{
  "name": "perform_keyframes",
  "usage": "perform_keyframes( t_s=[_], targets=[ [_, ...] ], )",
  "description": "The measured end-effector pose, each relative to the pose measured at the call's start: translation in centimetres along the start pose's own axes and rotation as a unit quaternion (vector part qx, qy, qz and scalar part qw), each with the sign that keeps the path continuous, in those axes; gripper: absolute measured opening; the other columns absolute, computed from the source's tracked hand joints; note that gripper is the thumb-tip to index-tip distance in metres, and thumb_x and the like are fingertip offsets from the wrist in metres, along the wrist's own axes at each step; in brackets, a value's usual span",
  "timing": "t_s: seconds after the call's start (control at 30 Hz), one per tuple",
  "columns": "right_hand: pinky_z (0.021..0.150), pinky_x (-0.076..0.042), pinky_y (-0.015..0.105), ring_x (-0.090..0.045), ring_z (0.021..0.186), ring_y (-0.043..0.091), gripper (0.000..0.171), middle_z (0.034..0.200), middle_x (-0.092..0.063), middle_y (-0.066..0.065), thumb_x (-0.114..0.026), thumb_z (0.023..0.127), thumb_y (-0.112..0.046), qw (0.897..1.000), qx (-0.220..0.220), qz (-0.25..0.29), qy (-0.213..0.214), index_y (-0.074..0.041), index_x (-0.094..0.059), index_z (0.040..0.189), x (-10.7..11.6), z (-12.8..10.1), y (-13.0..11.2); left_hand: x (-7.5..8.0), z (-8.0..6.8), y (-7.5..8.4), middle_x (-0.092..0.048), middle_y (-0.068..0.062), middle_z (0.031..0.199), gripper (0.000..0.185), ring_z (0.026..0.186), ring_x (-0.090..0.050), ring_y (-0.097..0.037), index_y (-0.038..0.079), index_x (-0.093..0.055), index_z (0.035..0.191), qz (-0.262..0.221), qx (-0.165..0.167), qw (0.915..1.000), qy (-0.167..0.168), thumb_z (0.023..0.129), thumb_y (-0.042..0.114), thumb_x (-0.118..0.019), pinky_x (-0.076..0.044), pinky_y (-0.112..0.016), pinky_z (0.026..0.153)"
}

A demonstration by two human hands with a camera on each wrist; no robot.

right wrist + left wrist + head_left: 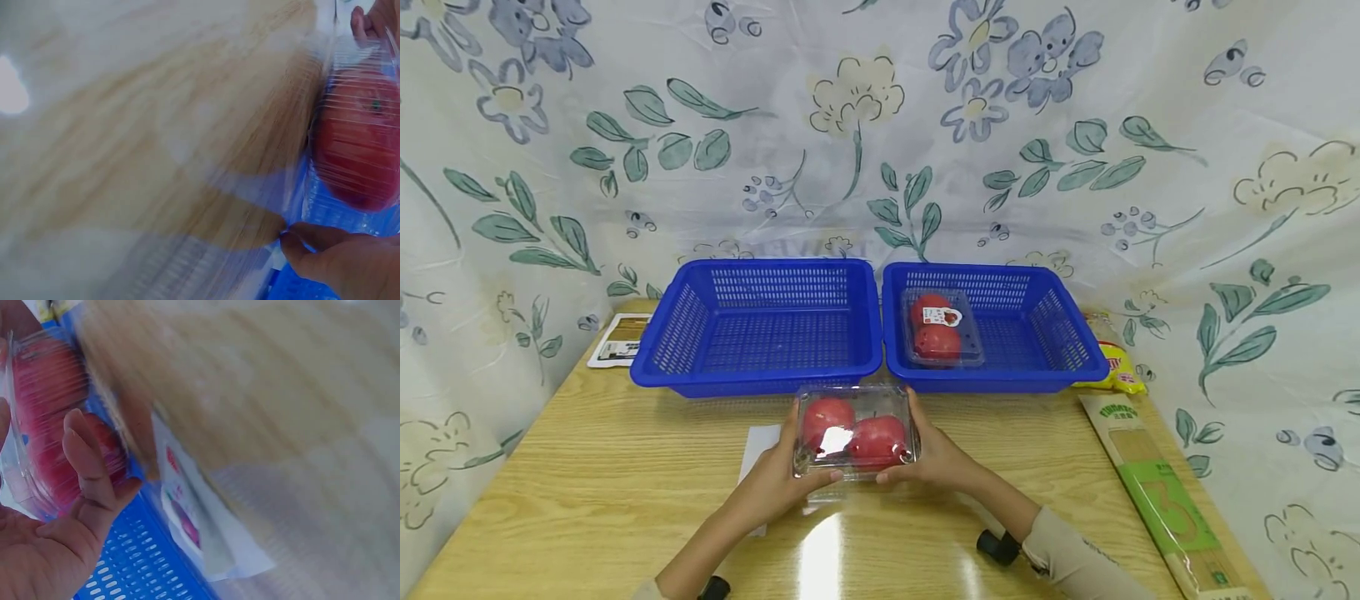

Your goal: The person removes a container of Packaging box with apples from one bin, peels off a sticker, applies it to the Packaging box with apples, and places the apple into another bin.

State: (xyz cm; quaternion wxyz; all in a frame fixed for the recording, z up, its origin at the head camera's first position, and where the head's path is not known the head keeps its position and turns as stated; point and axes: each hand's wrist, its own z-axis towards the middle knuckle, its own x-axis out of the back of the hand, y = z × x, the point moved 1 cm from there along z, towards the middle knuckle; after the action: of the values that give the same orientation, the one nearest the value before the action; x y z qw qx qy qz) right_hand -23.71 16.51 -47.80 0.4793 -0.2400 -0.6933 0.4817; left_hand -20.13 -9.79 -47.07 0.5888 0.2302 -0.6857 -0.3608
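A clear plastic fruit box [859, 408] with two red apples [877, 442] inside is held between both hands, in front of the two baskets. My left hand [777, 475] grips its left end and my right hand [936, 454] its right end, thumbs along the near side. A white paper label sheet [187, 519] with a fruit print lies on the table by the left hand; the left wrist view shows it best. Another clear box [973, 354], with red apples and a white label on its lid, sits in the left part of the right blue basket [1022, 387].
The left blue basket [760, 387] stands beside the right one at the back of the wooden table [587, 483]. A white packet [617, 340] lies at the far left. Rightward are a yellow bag [1116, 367] and a long green noodle pack [1168, 500]. A floral curtain hangs behind.
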Motion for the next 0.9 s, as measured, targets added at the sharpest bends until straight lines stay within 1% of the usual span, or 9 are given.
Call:
perform_keyframes(
  t_s=[0.1,0.23,0.33,0.43,0.5,0.57,0.63,0.73,0.9],
  targets=[
    [0.115,-0.028,0.056,-0.032,0.144,0.041,0.14,0.161,-0.021,0.023,-0.093,0.066,-0.037,1.0,-0.004,0.002,-0.002,-0.015,0.007,0.16,0.0,0.1,0.1,0.3,-0.1,0.1,-0.042,-0.033,0.147,0.125,0.118,-0.059,-0.047,0.011,0.007,0.16,0.022,0.002,0.9997,-0.004,0.079,0.061,-0.074,-0.047,-0.061,0.096],
    [0.117,-0.023,0.055,-0.019,0.149,0.041,0.14,0.165,-0.006,0.019,-0.092,0.068,-0.039,1.0,-0.009,0.008,-0.013,-0.02,0.013,0.159,0.0,-0.2,0.4,1.2,-0.6,0.0,-0.054,-0.026,0.14,0.126,0.108,-0.065,-0.042,0.017,0.008,0.16,0.085,0.017,0.9963,0.004,0.077,0.07,-0.07,-0.052,-0.059,0.085],
    [0.118,-0.02,0.056,-0.01,0.151,0.04,0.137,0.166,0.005,0.016,-0.088,0.072,-0.044,1.0,-0.006,0.007,-0.02,-0.026,0.017,0.158,0.3,-0.6,0.4,2.8,-1.2,-0.6,-0.062,-0.018,0.132,0.126,0.1,-0.068,-0.037,0.019,0.01,0.16,0.136,0.034,0.99,0.015,0.077,0.073,-0.068,-0.054,-0.053,0.076],
    [0.118,-0.019,0.058,-0.005,0.151,0.039,0.13,0.165,0.01,0.014,-0.083,0.078,-0.045,1.0,0.005,0.013,-0.02,-0.029,0.019,0.157,0.5,-1.1,0.4,4.8,-1.9,-1.9,-0.063,-0.015,0.127,0.125,0.084,-0.066,-0.024,0.019,0.013,0.159,0.145,0.044,0.9882,0.022,0.079,0.068,-0.069,-0.052,-0.046,0.068],
    [0.118,-0.018,0.058,-0.003,0.151,0.039,0.124,0.165,0.011,0.014,-0.08,0.082,-0.044,1.0,0.011,0.012,-0.014,-0.029,0.018,0.157,0.6,-1.3,0.3,5.9,-2.5,-3.1,-0.061,-0.016,0.122,0.121,0.077,-0.06,-0.016,0.018,0.012,0.159,0.148,0.033,0.988,0.028,0.082,0.063,-0.07,-0.05,-0.042,0.066],
    [0.118,-0.017,0.058,-0.002,0.151,0.039,0.118,0.165,0.009,0.013,-0.076,0.086,-0.043,1.0,0.012,0.005,-0.004,-0.03,0.017,0.157,0.7,-1.5,0.3,6.8,-2.9,-4.3,-0.057,-0.019,0.119,0.114,0.077,-0.056,-0.015,0.016,0.005,0.16,0.162,0.0,0.9863,0.031,0.085,0.057,-0.07,-0.049,-0.041,0.067],
    [0.117,-0.017,0.06,-0.003,0.151,0.039,0.114,0.165,0.008,0.012,-0.074,0.088,-0.042,1.0,0.01,-0.003,0.008,-0.031,0.016,0.157,0.8,-1.7,0.3,7.3,-3.1,-5.3,-0.054,-0.02,0.116,0.104,0.082,-0.055,-0.019,0.013,-0.009,0.161,0.195,-0.041,0.9793,0.036,0.087,0.054,-0.07,-0.049,-0.043,0.07],
    [0.116,-0.017,0.062,-0.004,0.151,0.04,0.111,0.166,0.006,0.012,-0.073,0.09,-0.041,1.0,0.009,-0.01,0.018,-0.03,0.014,0.158,0.8,-1.9,0.4,7.5,-3.0,-6.6,-0.052,-0.02,0.115,0.092,0.093,-0.052,-0.027,0.012,-0.029,0.157,0.259,-0.086,0.961,0.048,0.086,0.056,-0.069,-0.046,-0.047,0.079],
    [0.117,-0.016,0.062,-0.005,0.151,0.04,0.112,0.166,0.006,0.014,-0.074,0.089,-0.037,1.0,0.02,0.005,0.018,-0.023,0.013,0.159,0.5,-2.2,0.4,7.4,-2.5,-8.0,-0.043,-0.006,0.091,0.084,0.082,-0.038,-0.02,0.019,-0.047,0.149,0.329,-0.108,0.936,0.065,0.082,0.066,-0.067,-0.033,-0.034,0.071]
  ],
)
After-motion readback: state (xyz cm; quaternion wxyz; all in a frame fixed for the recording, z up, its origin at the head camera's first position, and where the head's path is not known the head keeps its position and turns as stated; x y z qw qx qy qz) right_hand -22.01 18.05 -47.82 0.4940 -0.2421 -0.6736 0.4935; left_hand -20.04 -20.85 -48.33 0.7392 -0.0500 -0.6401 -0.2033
